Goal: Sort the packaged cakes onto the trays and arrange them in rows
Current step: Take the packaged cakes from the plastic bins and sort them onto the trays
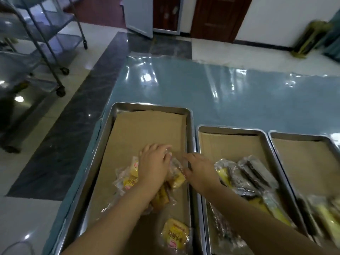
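Three steel trays lined with brown paper stand side by side on a blue table. In the left tray lies a loose pile of yellow packaged cakes. My left hand lies on top of that pile, fingers curled over a clear wrapper. My right hand reaches across the tray's right rim, its fingers touching the wrapper at the pile's right side. One yellow packaged cake lies alone near the front. The middle tray holds dark and yellow packaged cakes.
The right tray holds more packaged cakes at its near end, blurred. The blue table stretches away behind the trays. Wheeled metal racks stand on the floor at the left.
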The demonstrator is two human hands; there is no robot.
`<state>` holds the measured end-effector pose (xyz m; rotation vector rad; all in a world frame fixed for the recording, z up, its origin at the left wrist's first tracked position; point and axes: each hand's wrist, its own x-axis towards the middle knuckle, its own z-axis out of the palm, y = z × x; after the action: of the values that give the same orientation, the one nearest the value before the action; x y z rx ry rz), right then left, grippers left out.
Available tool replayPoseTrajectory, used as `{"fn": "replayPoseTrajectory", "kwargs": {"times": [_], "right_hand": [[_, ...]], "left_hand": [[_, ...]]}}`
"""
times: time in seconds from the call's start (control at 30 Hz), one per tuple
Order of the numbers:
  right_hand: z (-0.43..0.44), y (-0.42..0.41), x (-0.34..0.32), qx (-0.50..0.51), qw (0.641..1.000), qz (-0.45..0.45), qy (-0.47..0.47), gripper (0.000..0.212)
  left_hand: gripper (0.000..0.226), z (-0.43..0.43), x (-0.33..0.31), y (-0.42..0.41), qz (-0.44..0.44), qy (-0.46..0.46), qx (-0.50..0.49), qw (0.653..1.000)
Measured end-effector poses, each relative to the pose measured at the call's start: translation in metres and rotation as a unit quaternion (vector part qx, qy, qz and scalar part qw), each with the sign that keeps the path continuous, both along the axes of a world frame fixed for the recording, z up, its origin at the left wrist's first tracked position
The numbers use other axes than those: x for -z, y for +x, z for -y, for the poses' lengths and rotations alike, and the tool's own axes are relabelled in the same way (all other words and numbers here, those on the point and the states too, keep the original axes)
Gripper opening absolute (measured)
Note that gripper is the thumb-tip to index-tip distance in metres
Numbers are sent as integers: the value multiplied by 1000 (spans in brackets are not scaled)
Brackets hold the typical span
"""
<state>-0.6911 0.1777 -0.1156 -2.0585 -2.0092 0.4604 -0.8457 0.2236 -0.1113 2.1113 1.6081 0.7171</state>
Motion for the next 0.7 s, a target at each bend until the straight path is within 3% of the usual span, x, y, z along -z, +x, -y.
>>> {"fn": "replayPoseTrajectory", "kwargs": {"times": [0.43,0.7], "right_hand": [[167,214,-58,222,970,-5,96,28],[318,367,-93,346,925,26,152,25]], "left_hand": [[18,111,-47,235,74,59,215,972],[15,236,-87,401,125,102,345,924]]}}
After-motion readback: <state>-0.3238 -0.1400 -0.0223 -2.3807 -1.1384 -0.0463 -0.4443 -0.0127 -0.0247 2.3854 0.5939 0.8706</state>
